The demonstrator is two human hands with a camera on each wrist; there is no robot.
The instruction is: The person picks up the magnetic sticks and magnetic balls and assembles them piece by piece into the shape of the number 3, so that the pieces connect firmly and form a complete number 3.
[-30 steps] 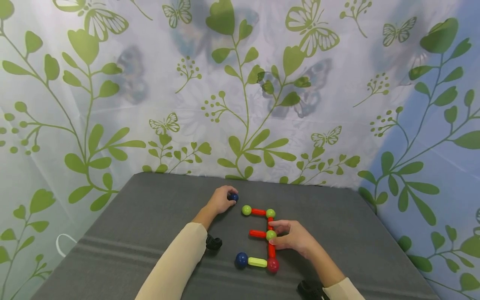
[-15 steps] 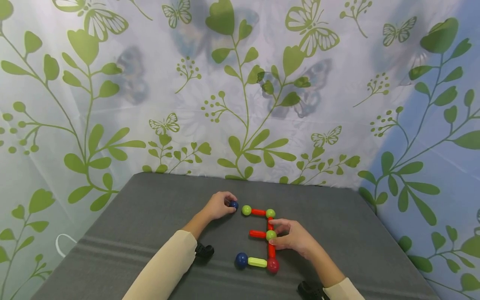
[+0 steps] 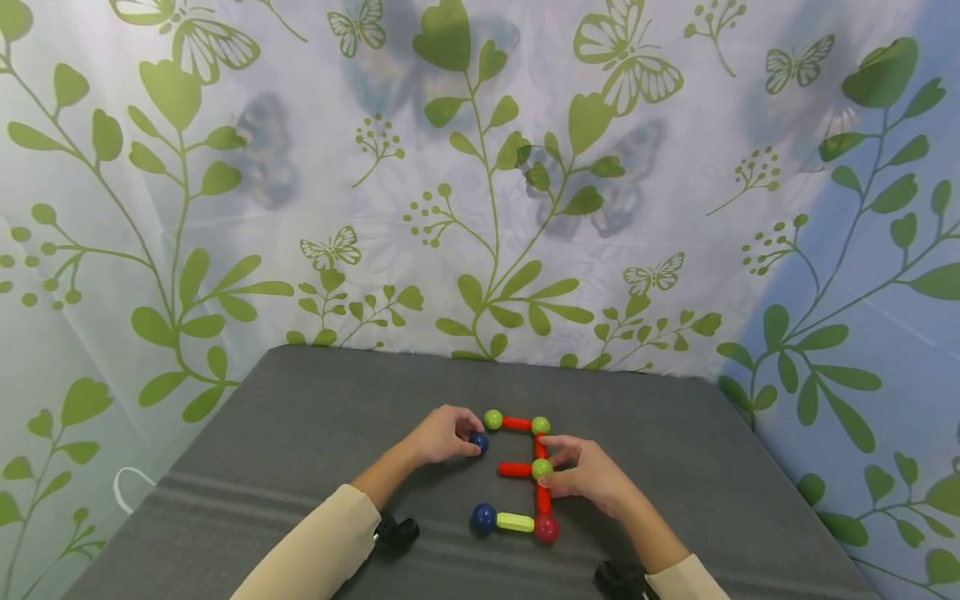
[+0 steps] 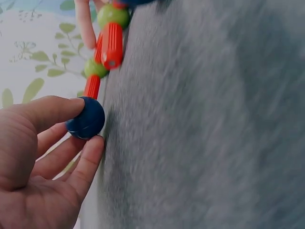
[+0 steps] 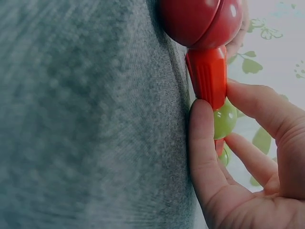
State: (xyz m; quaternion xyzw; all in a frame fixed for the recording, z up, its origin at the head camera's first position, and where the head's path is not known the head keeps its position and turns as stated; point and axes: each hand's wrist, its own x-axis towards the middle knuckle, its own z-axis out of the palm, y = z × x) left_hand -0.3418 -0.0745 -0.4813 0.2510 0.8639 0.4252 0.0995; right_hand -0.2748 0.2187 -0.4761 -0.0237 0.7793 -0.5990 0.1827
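My left hand (image 3: 441,437) pinches a dark blue ball (image 4: 87,119) between thumb and fingertips, low over the grey surface. Right of it lies a figure of magnetic rods and balls, shaped like a backwards E. My right hand (image 3: 591,477) holds this figure around its middle green ball (image 3: 542,468), thumb and fingers on the red rods. In the right wrist view, fingertips straddle the lower red rod (image 5: 209,76) beside the red ball (image 5: 200,19). The middle red rod (image 3: 514,469) points left with a bare end, level below the held ball.
A green ball (image 3: 492,419) ends the figure's far arm. Its near arm is a yellow-green rod (image 3: 515,522) with another blue ball (image 3: 483,518). The grey cloth-covered table (image 3: 337,383) reaches back to a leaf-and-butterfly curtain (image 3: 480,208).
My left hand has brought the blue ball toward me and slightly right, from beyond the far green ball to near the middle rod's free end. The right hand and the figure stay put.
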